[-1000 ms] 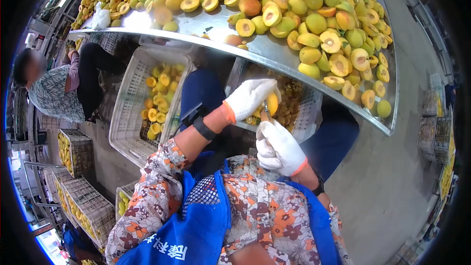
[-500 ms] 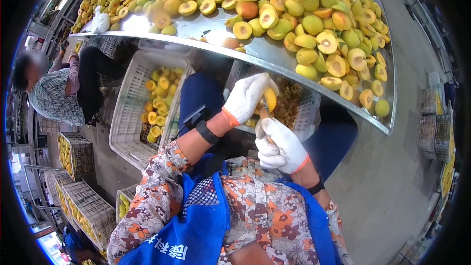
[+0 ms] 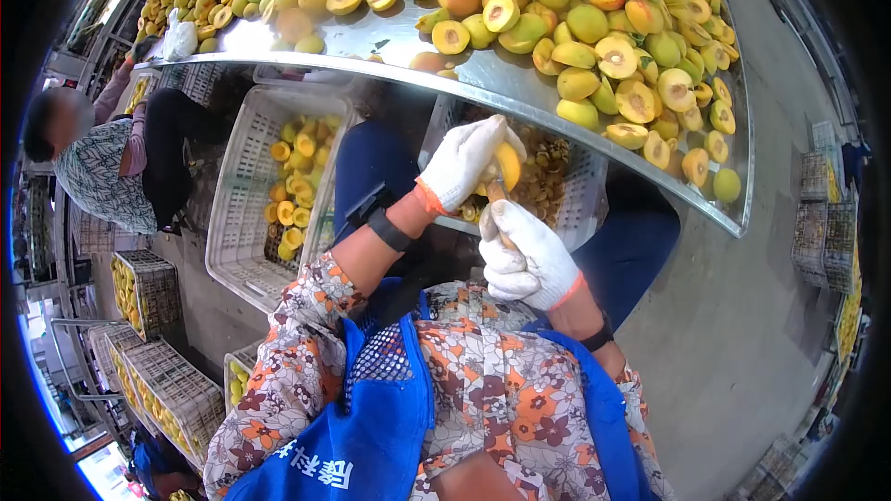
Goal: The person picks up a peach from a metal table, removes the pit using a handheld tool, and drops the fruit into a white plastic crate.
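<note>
In my gloved left hand [image 3: 464, 163] is a yellow peach half [image 3: 508, 167], its fingers closed round it. My right hand [image 3: 531, 258], also in a white glove, is closed on a pitting tool with a wooden handle [image 3: 497, 192]. The tool's tip meets the underside of the fruit and is mostly hidden. Beneath both hands, between my knees, is a crate [image 3: 577, 213] with brown pits and scraps in it. To the left stands a white slatted crate [image 3: 232, 213] with hollowed yellow halves [image 3: 299, 187].
A metal table [image 3: 390, 42] in front bears a large heap of halved peaches [image 3: 580, 46]. Its raised edge runs just beyond my hands. A white plastic bag [image 3: 180, 35] lies on it. Another person [image 3: 107, 172] sits at the left, near stacked crates of fruit [image 3: 172, 399].
The view has shifted slightly. Both hands stay close together on the fruit and tool, and the peach half is turned a little in my left hand.
</note>
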Demonstrator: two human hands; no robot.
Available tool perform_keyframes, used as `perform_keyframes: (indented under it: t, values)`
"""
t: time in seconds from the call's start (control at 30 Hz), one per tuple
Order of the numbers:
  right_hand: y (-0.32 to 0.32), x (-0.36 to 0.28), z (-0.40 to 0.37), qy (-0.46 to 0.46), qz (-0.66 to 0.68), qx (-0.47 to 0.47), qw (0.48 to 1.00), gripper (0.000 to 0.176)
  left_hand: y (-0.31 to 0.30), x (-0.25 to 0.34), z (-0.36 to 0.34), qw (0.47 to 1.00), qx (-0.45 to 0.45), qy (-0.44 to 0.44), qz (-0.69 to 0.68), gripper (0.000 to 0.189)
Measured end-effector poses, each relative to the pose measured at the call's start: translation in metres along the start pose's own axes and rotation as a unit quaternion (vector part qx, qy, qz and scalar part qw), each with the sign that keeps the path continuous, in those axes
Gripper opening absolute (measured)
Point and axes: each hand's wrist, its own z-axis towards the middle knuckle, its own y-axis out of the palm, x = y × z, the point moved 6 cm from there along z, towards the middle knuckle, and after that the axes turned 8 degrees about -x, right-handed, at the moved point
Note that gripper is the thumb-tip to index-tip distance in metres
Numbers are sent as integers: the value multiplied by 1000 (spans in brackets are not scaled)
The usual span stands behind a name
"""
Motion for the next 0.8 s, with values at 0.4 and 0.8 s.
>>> perform_keyframes:
  t: [0.4,0.8]
  values:
    - [-6,-2,-1,6,-4,7,1000,24,5,10,-12,985,113,71,107,47]
    - [10,-1,2,45,-6,-74,996,31,1,13,-22,969,148,64,-186,50]
